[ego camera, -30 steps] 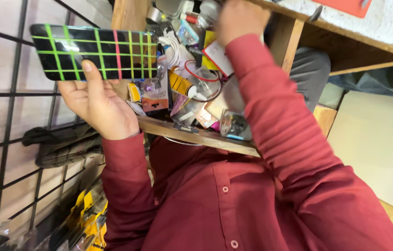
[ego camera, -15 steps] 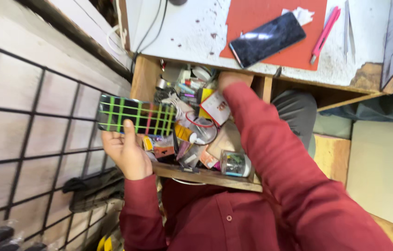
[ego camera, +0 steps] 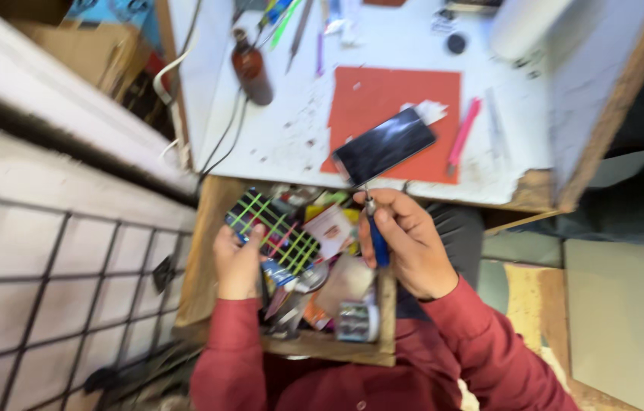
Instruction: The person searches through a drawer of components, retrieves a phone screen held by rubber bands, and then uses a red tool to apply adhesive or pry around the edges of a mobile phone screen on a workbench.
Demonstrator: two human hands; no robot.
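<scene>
- Fingers on the left hand are wrapped round the near end of a dark flat box with a green and pink grid pattern, thumb up on top, holding it tilted over the open wooden drawer.
- Looks to me like the rummaging step: box lifted out of the way while the drawer gets picked through. It's a proper jumble in there: small packets, wires, a little clear jar near the front edge.
- Fingers on the right hand are curled tight round a blue-handled screwdriver, shaft pointing up toward the counter, wrist bent, red sleeve running back toward the body.
- Just past the screwdriver tip, a dark phone lies at an angle on a red mat, one end hanging slightly off the mat's near edge.
- My guess for the next move: the box needs setting down somewhere so the left hand is free, and the screwdriver tip has to be lined up carefully. The picture is blurry, so I can't tell the tip type.
- Further right, a pink pen-like tool sits beside the mat.
</scene>
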